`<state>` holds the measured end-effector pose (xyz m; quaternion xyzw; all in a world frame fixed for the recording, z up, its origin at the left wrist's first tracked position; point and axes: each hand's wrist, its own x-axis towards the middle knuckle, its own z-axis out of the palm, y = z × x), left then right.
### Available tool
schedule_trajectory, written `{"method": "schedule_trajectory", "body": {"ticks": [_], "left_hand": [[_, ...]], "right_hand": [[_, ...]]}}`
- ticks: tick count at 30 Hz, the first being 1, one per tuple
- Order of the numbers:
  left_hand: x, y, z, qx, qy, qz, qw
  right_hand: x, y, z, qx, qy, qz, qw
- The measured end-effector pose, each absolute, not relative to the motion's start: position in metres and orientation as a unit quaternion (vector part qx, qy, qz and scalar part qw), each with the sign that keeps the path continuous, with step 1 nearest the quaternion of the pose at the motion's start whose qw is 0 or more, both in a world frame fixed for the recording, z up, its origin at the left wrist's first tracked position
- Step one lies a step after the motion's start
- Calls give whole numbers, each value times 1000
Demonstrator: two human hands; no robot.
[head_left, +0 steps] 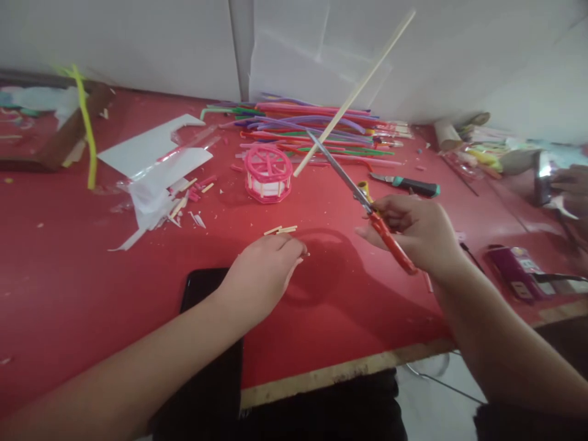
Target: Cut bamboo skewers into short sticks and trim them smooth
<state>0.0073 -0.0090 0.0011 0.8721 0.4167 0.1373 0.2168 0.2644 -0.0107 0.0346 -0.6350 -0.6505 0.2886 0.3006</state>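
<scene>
Head view: right fingers (395,214) clench scissors (343,175) whose blades alone hold the 11 o'clock stick (358,89), which may fall; left fingers (294,248) pinch a stub (305,254).

The scissors (365,205) in the right hand (416,236) have red handles and silver blades, above a red table (68,275). Beyond the left hand (266,269) a pink wheel (267,173) stands before purple, green and pink straws (312,122). The phone (202,288) by the left wrist is black.
</scene>
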Motion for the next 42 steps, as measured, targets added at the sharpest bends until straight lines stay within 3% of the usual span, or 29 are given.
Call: {"method": "schedule_trajectory", "body": {"ticks": [5, 8, 11, 16, 21, 29, 42], "left_hand": [[8, -9, -3, 868, 421, 178, 196], [5, -9, -1, 801, 482, 282, 217], [0, -7, 4, 685, 541, 379, 308], [-6, 1, 11, 626, 544, 354, 433], [-6, -2, 14, 629, 553, 370, 402], [-7, -10, 13, 758, 433, 373, 314], [-2, -14, 16, 798, 377, 360, 304]], "right_hand": [[262, -9, 15, -636, -678, 249, 271], [267, -11, 8, -645, -692, 216, 244], [270, -13, 4, -646, -714, 158, 218], [264, -15, 5, -592, -757, 167, 219], [258, -18, 8, -555, -781, 186, 219], [247, -22, 17, -526, -807, 165, 212], [236, -30, 4, -510, -829, 163, 162]]}}
